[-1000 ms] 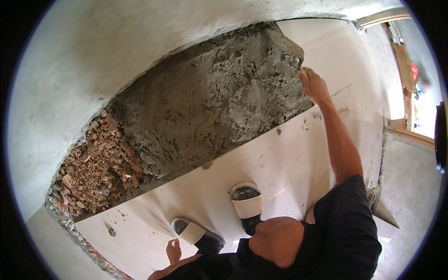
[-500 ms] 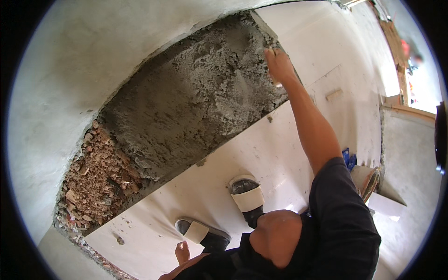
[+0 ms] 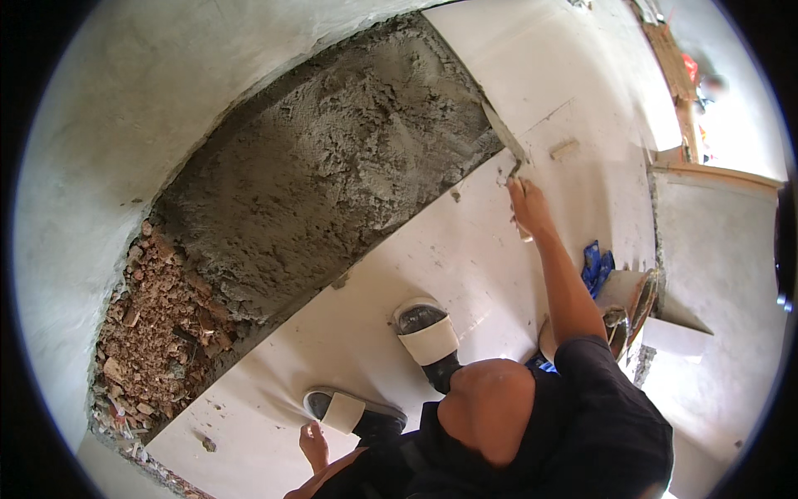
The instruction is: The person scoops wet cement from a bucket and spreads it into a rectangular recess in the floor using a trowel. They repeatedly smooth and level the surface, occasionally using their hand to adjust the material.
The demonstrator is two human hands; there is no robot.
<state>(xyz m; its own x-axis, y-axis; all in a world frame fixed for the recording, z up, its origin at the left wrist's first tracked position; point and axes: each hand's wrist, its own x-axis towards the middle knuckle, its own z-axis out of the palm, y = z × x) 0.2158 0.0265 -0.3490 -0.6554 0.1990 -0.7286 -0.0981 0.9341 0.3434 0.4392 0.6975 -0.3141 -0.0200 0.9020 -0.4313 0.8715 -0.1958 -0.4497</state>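
Note:
My right hand (image 3: 529,208) grips a trowel by its handle, over the white floor tiles (image 3: 490,249). The trowel's narrow grey blade (image 3: 504,135) points away from me, along the edge where the tiles meet the grey mortar bed (image 3: 324,158). The mortar is rough and damp-looking, spread between the tiles and the wall. Low at the left, my left hand (image 3: 313,447) hangs beside my slippered foot (image 3: 353,413) with its fingers loosely apart and nothing seen in them.
Reddish-brown rubble (image 3: 158,333) fills the near left end of the strip. A pale wall (image 3: 108,141) curves along the far side. To my right are a bucket (image 3: 625,303), blue crumpled packaging (image 3: 595,268) and a small pale block (image 3: 564,150). A wooden frame (image 3: 669,66) stands far right.
My right hand has come back toward me with the trowel, from the mortar's far right edge to over the tiles. The view has shifted slightly; my left hand stays low by my foot.

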